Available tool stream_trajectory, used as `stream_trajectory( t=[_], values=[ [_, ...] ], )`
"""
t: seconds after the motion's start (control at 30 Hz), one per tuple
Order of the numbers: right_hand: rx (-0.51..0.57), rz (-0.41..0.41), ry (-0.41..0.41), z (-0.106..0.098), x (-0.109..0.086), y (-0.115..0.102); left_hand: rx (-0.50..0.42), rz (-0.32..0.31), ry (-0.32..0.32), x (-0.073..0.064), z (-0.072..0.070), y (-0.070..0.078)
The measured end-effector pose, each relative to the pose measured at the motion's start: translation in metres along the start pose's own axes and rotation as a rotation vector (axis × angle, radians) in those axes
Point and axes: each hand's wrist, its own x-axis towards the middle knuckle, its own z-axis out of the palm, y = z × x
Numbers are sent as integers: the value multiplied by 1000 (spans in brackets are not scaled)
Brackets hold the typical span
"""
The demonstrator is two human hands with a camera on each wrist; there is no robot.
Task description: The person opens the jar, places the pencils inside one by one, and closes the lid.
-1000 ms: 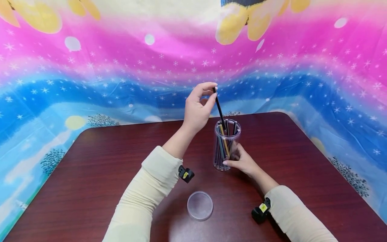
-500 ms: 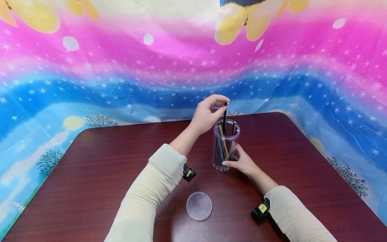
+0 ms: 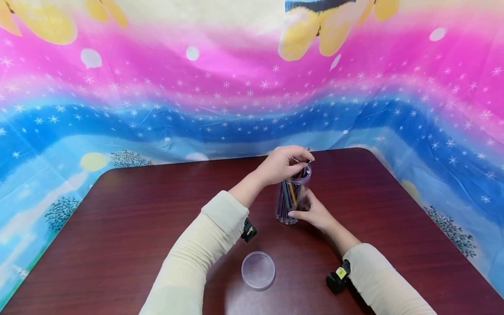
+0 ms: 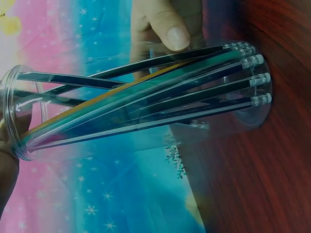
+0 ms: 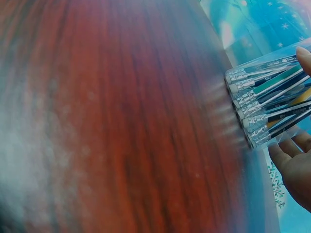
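Note:
A clear plastic jar stands upright on the table, holding several pencils. Most are dark, one is teal and one yellow; their eraser ends rest at the jar's bottom. My right hand grips the jar low on its right side, thumb in front. Over the jar's mouth, my left hand pinches the top of a dark pencil between thumb and fingers. Most of that pencil is hidden by the hand and the rim. In the right wrist view, the jar's base touches the table.
A round clear lid lies flat on the dark red wooden table, nearer the front than the jar. Behind the table hangs a colourful cloth backdrop. Both wrists carry small black cameras.
My left hand has moved down and to the right, lowering the dark pencil into the jar. My right hand has kept its grip on the jar, and the lid lies where it was.

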Motion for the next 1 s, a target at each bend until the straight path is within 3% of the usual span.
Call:
stream_trajectory(
  t=[0.17,0.33,0.47,0.7,0.9,1.0],
  values=[
    [1,-10,-6,0,0,0,141,69,-98,2,-1,-1],
    [4,-8,-16,0,1,1,186,115,-109,1,-2,-3],
    [0,5,-16,0,1,1,171,95,-115,1,-2,-3],
    [4,9,-10,-1,1,1,168,-15,-87,5,0,-1],
    [19,-1,-13,0,2,1,265,-19,-35,5,3,1],
    [18,-4,-12,0,3,0,316,-46,-38,6,1,3]
  ],
)
